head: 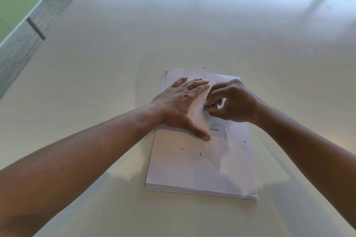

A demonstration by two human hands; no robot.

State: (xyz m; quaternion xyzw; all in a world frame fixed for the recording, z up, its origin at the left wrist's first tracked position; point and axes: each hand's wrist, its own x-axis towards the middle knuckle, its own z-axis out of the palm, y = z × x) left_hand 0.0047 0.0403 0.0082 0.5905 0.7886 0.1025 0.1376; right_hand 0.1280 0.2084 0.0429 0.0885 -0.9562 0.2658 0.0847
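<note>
Left hand (181, 100): flat, pinning my paper stack (202, 171).
Right hand (233, 102): pinching an eraser (206, 106), I think.
Progress: sketch (217, 127) partly erased, more left.

White paper stack (202, 171) is lying flat at lower centre, its top sheet showing a faint sketch and dark specks. A small grey object (205, 106) is touching its upper middle.
</note>
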